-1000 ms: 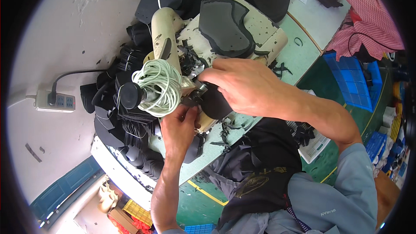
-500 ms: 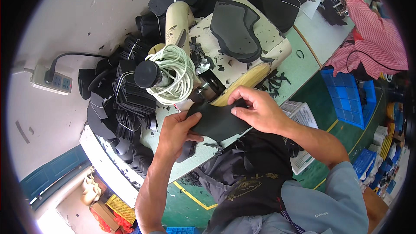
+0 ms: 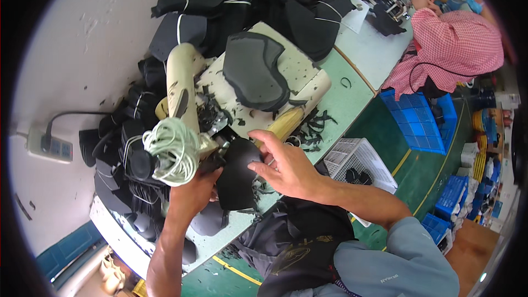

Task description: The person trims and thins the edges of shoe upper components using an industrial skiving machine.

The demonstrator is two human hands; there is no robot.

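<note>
While the right grip (image 3: 286, 170) stands loosened, thumb and forefinger spread apart with the thumb at the right edge of a black panel (image 3: 239, 181), the left grip (image 3: 192, 195) is at that panel's opposite edge, its fingers partly hidden, so I cannot tell whether it clasps the material or merely presses it. Between the two, the panel lies with its far edge close against the metal working parts (image 3: 223, 136) of a cream machine (image 3: 181, 85); it is not clear of them, so this piece looks part-way through. Just beyond the left grip hangs a coil of pale cord (image 3: 173, 151), and farther past the right grip a stack of dark curved panels (image 3: 256, 71) rests on the machine bed; whether those are finished or waiting does not show. Thin black offcuts (image 3: 316, 129) on the counter (image 3: 330, 99), beyond the right grip, suggest that some pieces are done. Left of the left grip, and far ahead of both, sit many black pieces in tied bundles (image 3: 179, 33), their stage equally unclear.
</note>
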